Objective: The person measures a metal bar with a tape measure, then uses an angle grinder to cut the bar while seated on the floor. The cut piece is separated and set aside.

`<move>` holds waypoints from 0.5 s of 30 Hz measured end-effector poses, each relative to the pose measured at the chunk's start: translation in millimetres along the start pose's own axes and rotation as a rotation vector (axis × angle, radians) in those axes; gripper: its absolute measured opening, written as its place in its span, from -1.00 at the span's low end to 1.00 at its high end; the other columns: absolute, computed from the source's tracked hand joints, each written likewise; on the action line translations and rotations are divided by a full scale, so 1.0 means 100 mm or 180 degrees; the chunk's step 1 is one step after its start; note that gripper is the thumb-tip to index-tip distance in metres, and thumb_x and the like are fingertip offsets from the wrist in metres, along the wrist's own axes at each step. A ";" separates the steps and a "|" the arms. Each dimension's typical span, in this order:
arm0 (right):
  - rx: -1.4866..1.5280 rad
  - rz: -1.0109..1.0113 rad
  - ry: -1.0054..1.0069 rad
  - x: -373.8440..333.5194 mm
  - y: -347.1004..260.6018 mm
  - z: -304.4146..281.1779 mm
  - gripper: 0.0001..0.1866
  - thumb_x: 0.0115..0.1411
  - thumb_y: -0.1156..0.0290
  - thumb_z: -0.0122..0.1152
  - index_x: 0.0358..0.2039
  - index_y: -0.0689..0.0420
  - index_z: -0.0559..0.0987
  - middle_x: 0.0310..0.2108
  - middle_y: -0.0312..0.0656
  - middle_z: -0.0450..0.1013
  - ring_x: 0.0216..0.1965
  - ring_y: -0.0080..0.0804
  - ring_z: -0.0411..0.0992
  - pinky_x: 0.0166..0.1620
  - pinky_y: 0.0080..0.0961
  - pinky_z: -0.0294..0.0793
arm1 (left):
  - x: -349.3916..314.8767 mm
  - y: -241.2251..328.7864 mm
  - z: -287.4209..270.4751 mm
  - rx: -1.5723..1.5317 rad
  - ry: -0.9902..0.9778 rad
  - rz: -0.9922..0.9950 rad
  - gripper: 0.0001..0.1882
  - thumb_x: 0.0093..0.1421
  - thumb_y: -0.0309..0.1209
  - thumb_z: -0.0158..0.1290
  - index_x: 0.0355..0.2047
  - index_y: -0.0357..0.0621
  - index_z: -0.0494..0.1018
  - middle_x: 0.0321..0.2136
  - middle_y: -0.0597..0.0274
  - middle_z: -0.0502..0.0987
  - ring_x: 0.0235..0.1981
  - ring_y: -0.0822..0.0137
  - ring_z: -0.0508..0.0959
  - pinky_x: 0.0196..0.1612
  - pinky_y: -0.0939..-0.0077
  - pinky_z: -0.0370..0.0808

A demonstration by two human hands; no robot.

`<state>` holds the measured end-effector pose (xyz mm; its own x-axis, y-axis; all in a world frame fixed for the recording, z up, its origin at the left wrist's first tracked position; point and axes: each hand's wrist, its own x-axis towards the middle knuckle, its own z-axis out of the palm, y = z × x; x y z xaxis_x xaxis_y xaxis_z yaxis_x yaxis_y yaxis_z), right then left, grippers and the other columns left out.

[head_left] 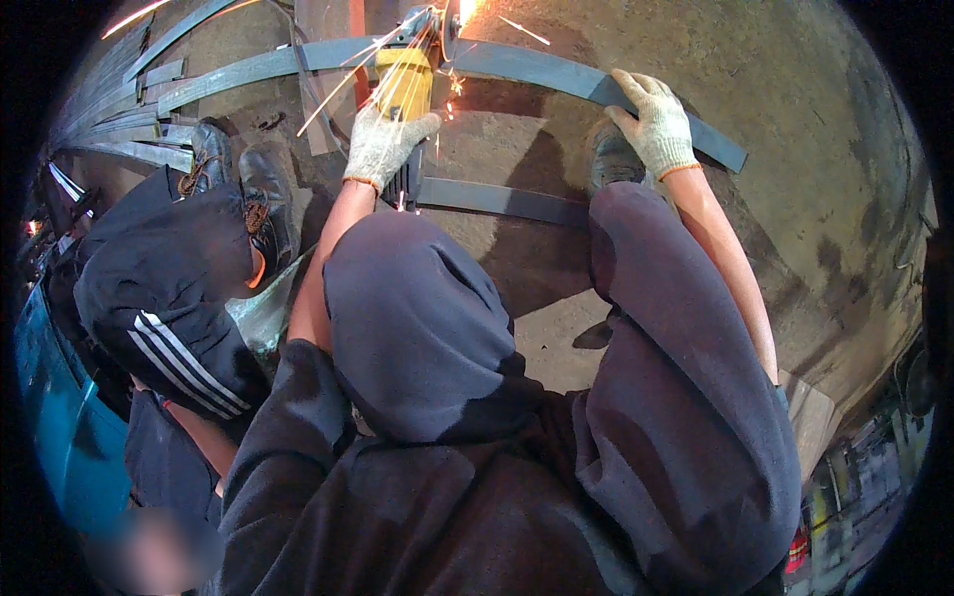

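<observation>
Brown-grey, stained concrete floor [795, 199] under everything. Co-worker in dark clothing with white stripes [179, 298] at left, feet near the work.

Long, flat, grey metal strip [537, 72] on the floor ahead of the knees; long axis left to right, right end angled back toward the wearer. Middle partly hidden under the tool. Shorter grey flat metal bar [502, 200] nearer the wearer, also roughly crosswise.

Yellow-and-dark angle grinder [405, 79] above the strip; long axis nearly square to it, head pointing away from the wearer, dark rear end toward the knees.

Left hand in off-white knit glove [388, 144]: wrapped over the grinder body, thumb on its right side; underside of grip hidden. Right hand in matching glove [656, 124]: pinches the strip's right part, fingers over far edge, thumb at near edge.

Thin round disc [451, 28] on the head's right side, at the strip. Orange sparks [455, 89] around it.
</observation>
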<state>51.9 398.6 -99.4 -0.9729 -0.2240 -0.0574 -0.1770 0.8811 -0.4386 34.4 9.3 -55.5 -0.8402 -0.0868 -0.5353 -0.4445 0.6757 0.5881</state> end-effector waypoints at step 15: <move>-0.0047 -0.0005 -0.0006 0.00 -0.05 -0.04 -0.43 0.11 0.23 0.39 0.18 -0.06 0.54 0.09 -0.12 0.53 0.15 -0.04 0.44 0.21 -0.15 0.42 | -0.07 -0.03 -0.01 -0.0715 -0.0132 -0.0182 -0.48 -0.03 -0.34 0.47 -0.07 -0.25 0.58 -0.27 0.21 0.70 -0.29 0.38 0.67 -0.17 0.44 0.61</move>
<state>52.3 395.6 -93.5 -0.9724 -0.2261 -0.0584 -0.1807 0.8868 -0.4253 40.6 7.0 -52.7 -0.8002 -0.0869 -0.5934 -0.5529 0.4903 0.6737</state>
